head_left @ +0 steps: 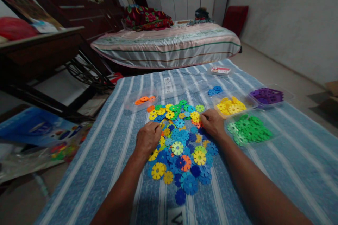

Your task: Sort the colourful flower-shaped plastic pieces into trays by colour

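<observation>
Right now both my hands rest on a heap of flat plastic snowflake discs [182, 147] spread over a blue striped cloth [111, 140] on the floor. My left hand [148, 139] lies knuckles up on the left edge of the heap, fingers curled down into the discs near a yellow one; I cannot tell whether it has actually picked anything up. My right hand [212, 123] sits at the upper right edge of the heap, fingers bent and pinched at an orange disc [198, 123], though the grip itself is hidden under my knuckles. The heap is mostly blue, with yellow, green and orange pieces mixed in, and it lies between my two forearms and stretches away from me.

Beyond and beside the heap stand clear plastic trays. One tray of orange discs [142, 100] is at the far left. A tray of yellow discs [231, 106] is just beyond my right hand, a tray of green discs [248, 130] is just to its right, and a tray of purple discs [266, 95] lies farther out. A few blue discs [215, 90] sit in another clear tray behind the yellow one. Farther back is a bed [169, 44] with a striped cover, and a dark wooden table [39, 47] stands at the left.
</observation>
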`<state>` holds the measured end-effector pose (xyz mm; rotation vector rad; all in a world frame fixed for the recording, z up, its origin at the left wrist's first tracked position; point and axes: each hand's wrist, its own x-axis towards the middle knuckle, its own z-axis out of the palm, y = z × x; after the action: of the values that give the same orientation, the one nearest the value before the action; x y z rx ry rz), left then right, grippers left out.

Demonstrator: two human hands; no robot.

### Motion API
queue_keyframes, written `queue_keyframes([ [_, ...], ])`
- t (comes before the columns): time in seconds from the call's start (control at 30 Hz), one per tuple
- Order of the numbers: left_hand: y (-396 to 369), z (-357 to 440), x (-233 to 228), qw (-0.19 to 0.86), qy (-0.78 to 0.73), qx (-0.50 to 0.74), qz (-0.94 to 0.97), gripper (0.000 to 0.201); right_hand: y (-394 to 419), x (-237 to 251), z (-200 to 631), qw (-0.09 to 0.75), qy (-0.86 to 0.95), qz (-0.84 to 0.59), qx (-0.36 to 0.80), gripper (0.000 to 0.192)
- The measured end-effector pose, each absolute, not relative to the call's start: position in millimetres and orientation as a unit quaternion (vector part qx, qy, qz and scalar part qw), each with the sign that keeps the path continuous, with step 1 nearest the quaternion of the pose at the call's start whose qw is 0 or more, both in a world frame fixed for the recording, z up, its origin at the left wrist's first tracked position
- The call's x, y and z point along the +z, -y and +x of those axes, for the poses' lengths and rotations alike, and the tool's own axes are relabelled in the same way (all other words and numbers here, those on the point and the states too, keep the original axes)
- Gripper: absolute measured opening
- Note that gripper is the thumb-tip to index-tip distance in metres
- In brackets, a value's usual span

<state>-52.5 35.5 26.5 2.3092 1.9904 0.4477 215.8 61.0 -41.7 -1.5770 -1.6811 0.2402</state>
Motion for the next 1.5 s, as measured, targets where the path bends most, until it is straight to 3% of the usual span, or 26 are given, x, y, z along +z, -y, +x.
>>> queue_keyframes([
  [0.43, -31.0, -49.6, 28.9, 0.027, -0.669, 0.151, 0.728, 0.025, -60.9, -40.7, 215.9, 0.388, 0.661, -0.634, 0.1, 0.024],
  [0.63, -31.4, -49.0, 29.4, 0.038, -0.686, 0.211, 0.695, 0.026, -61.8, -40.1, 215.9, 0.389, 0.665, -0.63, 0.099, 0.025],
  [0.9, -60.4, 20.3, 50.7, 0.275, -0.614, 0.369, 0.641, 0.011, -62.8, -42.2, 216.7, 0.39, 0.67, -0.624, 0.099, 0.025],
  [1.0, -68.8, 70.2, 68.6, 0.398, -0.505, 0.415, 0.643, 0.022, -63.0, -42.0, 216.8, 0.388, 0.666, -0.628, 0.101, 0.024],
  [1.1, -69.7, 99.6, 82.9, 0.418, -0.444, 0.434, 0.664, 0.03, -62.9, -41.0, 216.3, 0.388, 0.666, -0.627, 0.11, 0.024],
  [1.23, -58.9, 89.9, 79.8, 0.349, -0.477, 0.38, 0.711, 0.015, -61.9, -39.5, 215.2, 0.39, 0.667, -0.626, 0.102, 0.026],
  [1.5, -4.7, 47.5, 54.8, 0.26, -0.479, 0.049, 0.837, 0.01, -61.3, -40.0, 215.6, 0.386, 0.663, -0.635, 0.086, 0.024],
])
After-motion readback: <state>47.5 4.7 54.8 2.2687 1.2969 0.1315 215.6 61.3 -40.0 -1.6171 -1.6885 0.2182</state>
